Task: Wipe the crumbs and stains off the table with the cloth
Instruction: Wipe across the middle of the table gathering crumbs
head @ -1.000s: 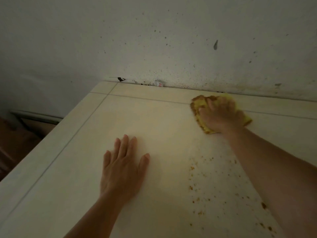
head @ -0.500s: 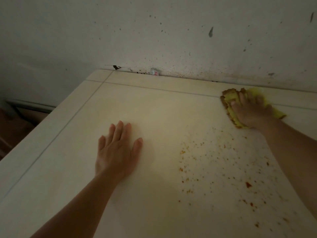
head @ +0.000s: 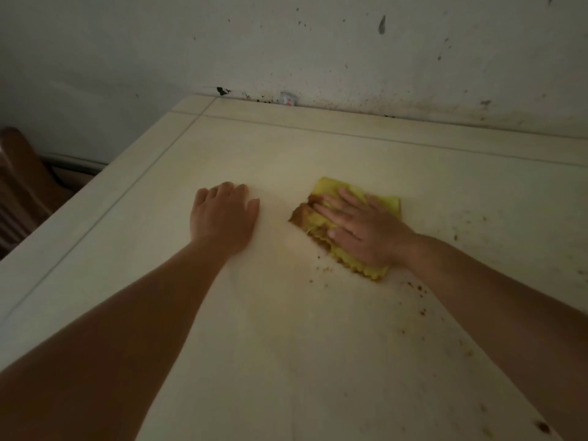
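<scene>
A yellow cloth point(head: 331, 190), stained brown along its left edge, lies flat near the middle of the cream table point(head: 286, 329). My right hand point(head: 362, 229) presses down on it with fingers spread and pointing left. My left hand point(head: 224, 214) rests flat on the bare tabletop just left of the cloth, holding nothing. Brown crumbs point(head: 321, 268) lie just below the cloth, and more crumbs and stains point(head: 416, 289) are scattered along the right side beside my right forearm.
A spotted white wall point(head: 318, 52) runs along the table's far edge, with a small white scrap point(head: 288, 99) and dark specks at the join. A wooden chair point(head: 19, 189) stands off the table's left edge.
My right hand has swept the cloth from the far right, near the wall, down and left to the table's middle, close to my left hand. The left hand has stayed flat on the table.
</scene>
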Available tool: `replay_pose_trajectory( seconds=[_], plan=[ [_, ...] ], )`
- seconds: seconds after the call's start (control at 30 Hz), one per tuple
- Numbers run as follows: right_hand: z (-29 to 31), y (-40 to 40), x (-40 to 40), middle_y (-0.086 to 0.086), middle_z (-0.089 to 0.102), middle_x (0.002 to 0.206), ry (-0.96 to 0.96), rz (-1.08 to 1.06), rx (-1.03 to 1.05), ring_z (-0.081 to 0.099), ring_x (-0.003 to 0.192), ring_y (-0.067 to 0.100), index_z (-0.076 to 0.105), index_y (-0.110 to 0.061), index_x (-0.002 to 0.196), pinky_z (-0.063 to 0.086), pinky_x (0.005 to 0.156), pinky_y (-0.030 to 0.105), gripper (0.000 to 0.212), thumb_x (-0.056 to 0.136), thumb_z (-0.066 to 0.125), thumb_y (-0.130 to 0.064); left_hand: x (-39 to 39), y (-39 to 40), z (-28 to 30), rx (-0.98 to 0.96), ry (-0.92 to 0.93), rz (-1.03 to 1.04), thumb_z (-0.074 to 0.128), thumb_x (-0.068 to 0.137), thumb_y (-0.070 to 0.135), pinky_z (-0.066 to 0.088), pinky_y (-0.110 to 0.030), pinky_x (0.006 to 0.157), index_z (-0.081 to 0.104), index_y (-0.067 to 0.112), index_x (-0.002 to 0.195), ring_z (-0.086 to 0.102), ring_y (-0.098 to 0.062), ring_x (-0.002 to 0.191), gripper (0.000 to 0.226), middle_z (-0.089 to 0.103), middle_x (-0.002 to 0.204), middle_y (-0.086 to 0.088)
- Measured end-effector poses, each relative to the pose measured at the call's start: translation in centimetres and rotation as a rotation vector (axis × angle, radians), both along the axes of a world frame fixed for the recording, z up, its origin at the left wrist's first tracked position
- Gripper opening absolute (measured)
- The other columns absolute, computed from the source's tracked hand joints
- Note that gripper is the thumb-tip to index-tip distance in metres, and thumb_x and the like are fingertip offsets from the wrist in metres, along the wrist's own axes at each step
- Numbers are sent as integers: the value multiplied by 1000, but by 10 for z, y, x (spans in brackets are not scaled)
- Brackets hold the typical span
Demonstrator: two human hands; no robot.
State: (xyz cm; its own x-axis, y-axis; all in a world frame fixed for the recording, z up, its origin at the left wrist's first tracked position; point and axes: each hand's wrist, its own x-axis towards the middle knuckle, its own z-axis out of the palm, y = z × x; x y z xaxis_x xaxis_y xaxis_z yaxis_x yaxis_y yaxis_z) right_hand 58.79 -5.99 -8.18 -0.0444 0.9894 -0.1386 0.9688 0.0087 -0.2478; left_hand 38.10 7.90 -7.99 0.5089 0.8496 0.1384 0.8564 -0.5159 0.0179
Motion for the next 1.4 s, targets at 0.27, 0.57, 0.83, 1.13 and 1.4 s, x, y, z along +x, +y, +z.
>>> replay_pose_trajectory(
  seconds=[0.27,0.57,0.83,1.13,1.4],
  plan=[
    [2,-82,-78,-15,-6,156,20,174,14,-22,136,7,1,-39,144,-16,110,39,61,86,4,-57,-21,-54,9,-119,-82,73,31,93,34,29,-44,104,48,17,126,47,-32,120,40,51,133,-13],
    [6,-171,-163,-23,-16,147,48,260,17,-21,139,11,-2,-43,142,-16,110,41,61,82,4,-53,-79,-145,19,-205,-218,13,32,94,28,26,-40,109,45,17,130,43,-25,128,40,48,140,-6],
    [8,-241,-214,-23,-8,151,125,236,-9,-21,139,8,10,-44,142,-16,110,39,52,93,27,-41,-117,-219,25,-341,-177,-50,30,94,25,30,-40,107,43,17,132,43,-26,128,41,47,141,-6],
    [13,-318,-206,-22,-8,153,142,113,-46,-23,138,3,9,-44,142,-16,111,35,52,92,22,-39,-122,-267,22,-345,-225,-68,32,94,21,29,-41,108,41,17,133,40,-26,130,40,45,142,-6],
    [20,-380,-166,-26,-6,152,106,-26,-82,-22,137,-3,11,-48,142,-17,111,29,52,91,19,-38,-97,-281,15,-343,-337,-146,35,92,17,28,-38,109,41,18,134,39,-25,131,42,47,141,-6]
  ],
)
